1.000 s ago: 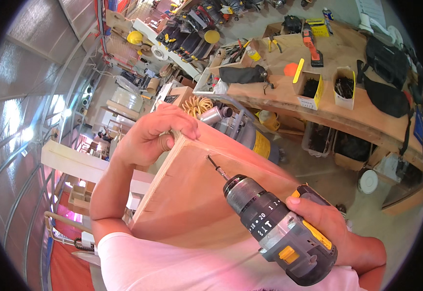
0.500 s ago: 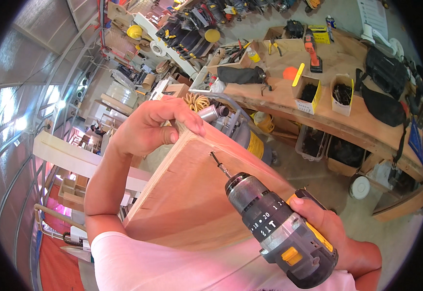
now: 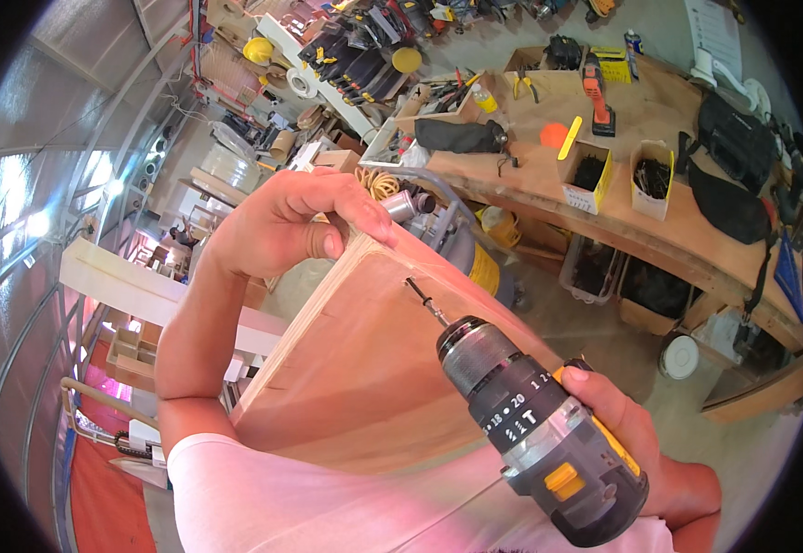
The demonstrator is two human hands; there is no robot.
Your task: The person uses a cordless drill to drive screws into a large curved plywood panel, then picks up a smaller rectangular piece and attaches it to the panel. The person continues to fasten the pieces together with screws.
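Note:
My right hand (image 3: 618, 415) grips a black and yellow cordless drill (image 3: 526, 405), its nose pointing up and left. From the chuck a bit reaches out, with a dark screw (image 3: 417, 291) at its end; the screw's tip meets the face of a plywood panel (image 3: 355, 359) near the upper corner. The panel stands tilted in front of my body and joins another board along its right edge. My left hand (image 3: 295, 221) is bent over that upper corner, fingers on top and thumb on the left side. The drill's handle is mostly hidden.
Beyond the panel stands a wooden workbench (image 3: 549, 191) with an orange drill (image 3: 596, 97), two open screw boxes (image 3: 650, 184) and a black pouch (image 3: 461, 136). A grey tank-like machine (image 3: 452, 241) is just behind the panel. A white board (image 3: 143, 286) lies at the left.
The drill has shifted slightly right in the picture, and the panel's corner a little too. The screw's tip stays at the panel near the same corner. My left hand keeps its hold.

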